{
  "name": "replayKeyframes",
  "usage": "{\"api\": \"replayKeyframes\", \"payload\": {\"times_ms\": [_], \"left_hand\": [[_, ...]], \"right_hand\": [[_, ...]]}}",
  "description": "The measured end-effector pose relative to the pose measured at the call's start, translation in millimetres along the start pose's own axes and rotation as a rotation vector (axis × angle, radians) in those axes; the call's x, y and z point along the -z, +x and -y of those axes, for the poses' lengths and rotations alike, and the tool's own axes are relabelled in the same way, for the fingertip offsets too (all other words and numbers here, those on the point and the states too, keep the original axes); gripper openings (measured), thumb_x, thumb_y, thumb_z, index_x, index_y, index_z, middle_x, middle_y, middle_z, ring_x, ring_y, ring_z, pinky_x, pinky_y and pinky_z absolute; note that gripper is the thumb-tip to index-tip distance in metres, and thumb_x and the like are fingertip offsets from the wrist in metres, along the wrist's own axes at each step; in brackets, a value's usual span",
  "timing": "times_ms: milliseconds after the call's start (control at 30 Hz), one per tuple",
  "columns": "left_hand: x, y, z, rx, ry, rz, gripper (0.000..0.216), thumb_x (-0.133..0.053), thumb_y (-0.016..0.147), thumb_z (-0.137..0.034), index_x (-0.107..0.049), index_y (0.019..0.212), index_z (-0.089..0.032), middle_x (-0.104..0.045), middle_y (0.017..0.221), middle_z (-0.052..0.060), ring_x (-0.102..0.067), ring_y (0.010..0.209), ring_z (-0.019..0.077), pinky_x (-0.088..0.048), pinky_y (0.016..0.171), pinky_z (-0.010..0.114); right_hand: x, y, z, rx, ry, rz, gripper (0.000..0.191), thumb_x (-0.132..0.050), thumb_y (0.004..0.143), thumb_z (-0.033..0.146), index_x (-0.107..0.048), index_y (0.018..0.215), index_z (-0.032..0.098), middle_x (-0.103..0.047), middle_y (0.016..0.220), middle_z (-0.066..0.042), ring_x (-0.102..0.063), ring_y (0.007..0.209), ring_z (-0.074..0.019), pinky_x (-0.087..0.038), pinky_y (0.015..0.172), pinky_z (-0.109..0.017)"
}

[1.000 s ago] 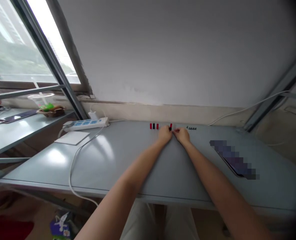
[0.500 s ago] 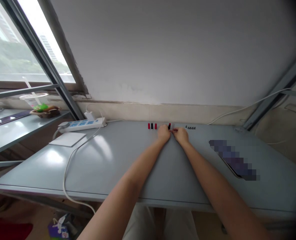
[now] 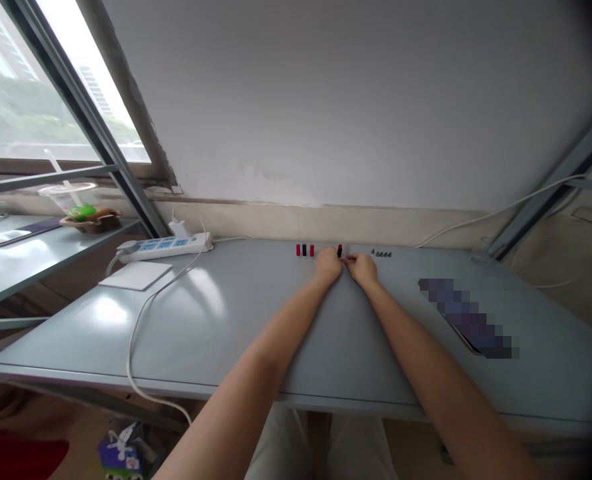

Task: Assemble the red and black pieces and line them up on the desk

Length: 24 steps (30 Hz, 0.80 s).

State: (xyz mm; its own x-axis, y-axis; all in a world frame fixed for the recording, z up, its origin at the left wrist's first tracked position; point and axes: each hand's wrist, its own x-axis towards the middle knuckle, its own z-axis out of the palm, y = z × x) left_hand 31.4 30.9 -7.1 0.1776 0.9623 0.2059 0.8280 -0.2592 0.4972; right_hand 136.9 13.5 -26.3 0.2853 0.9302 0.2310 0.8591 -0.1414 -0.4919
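Observation:
Both arms reach to the back of the grey desk. My left hand (image 3: 329, 265) is closed low over the desktop, its fingertips mostly hidden. Just past its right edge a small black piece with a red top (image 3: 340, 251) shows; whether the hand grips it I cannot tell. My right hand (image 3: 364, 269) is pinched close beside it, fingertips nearly meeting the left ones, on something too small to make out. Left of the hands stand a small red cylinder (image 3: 299, 250), a black cylinder (image 3: 305, 250) and another red cylinder (image 3: 312, 251). Several tiny dark screw-like pieces (image 3: 383, 254) lie to the right.
A phone with a blurred screen (image 3: 469, 317) lies on the right of the desk (image 3: 216, 353). At the left are a white power strip (image 3: 171, 247), a flat white square (image 3: 136, 275) and a trailing white cable (image 3: 135, 340). The wall (image 3: 326, 120) rises behind.
The view has shifted very slightly. Both hands stay close together in the same spot, with hardly any visible finger movement.

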Motion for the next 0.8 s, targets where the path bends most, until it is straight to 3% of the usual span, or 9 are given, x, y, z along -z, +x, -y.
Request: {"api": "replayKeyframes", "payload": {"times_ms": [233,400,533,633,800], "left_hand": [[11,-15,8,-0.099,0.015,0.001,0.032,-0.047,0.078,-0.013,-0.048,0.110,-0.011,-0.060,0.100,0.015,-0.055,0.097,0.0222,-0.041,0.084,0.033],[34,-34,24,-0.107,0.079,0.031,0.059,-0.040,0.079,-0.010,-0.020,0.134,-0.011,-0.058,0.102,0.019,-0.055,0.098,0.0251,-0.039,0.084,0.035],[47,-39,34,-0.027,0.092,0.051,0.071,-0.040,0.078,-0.011,-0.003,0.139,-0.010,-0.058,0.103,0.021,-0.055,0.098,0.0280,-0.040,0.083,0.037],[50,-38,37,0.006,0.079,0.077,0.068,-0.040,0.079,-0.012,-0.008,0.139,-0.009,-0.058,0.101,0.022,-0.056,0.097,0.0301,-0.040,0.081,0.038],[47,-29,42,-0.039,0.104,-0.010,0.040,-0.040,0.083,-0.018,-0.040,0.123,-0.012,-0.056,0.104,0.020,-0.055,0.098,0.0278,-0.040,0.083,0.038]], "right_hand": [[-1,0,-1,-0.006,0.005,0.009,0.029,-0.051,0.077,0.035,-0.067,0.097,0.020,-0.067,0.093,-0.010,-0.061,0.086,-0.0196,-0.043,0.073,-0.027],[0,-1,-2,0.010,0.005,0.012,0.028,-0.051,0.077,0.034,-0.067,0.097,0.021,-0.068,0.090,-0.009,-0.061,0.084,-0.0188,-0.043,0.071,-0.027],[1,-2,-1,0.008,-0.003,-0.001,0.028,-0.051,0.077,0.033,-0.068,0.097,0.020,-0.068,0.089,-0.009,-0.061,0.084,-0.0189,-0.043,0.071,-0.027],[2,-3,0,0.008,0.001,-0.002,0.029,-0.051,0.078,0.034,-0.067,0.097,0.020,-0.067,0.091,-0.010,-0.061,0.086,-0.0194,-0.043,0.073,-0.027],[2,-2,0,0.011,-0.010,0.001,0.030,-0.051,0.078,0.034,-0.066,0.099,0.018,-0.067,0.092,-0.010,-0.060,0.088,-0.0202,-0.043,0.075,-0.028]]}}
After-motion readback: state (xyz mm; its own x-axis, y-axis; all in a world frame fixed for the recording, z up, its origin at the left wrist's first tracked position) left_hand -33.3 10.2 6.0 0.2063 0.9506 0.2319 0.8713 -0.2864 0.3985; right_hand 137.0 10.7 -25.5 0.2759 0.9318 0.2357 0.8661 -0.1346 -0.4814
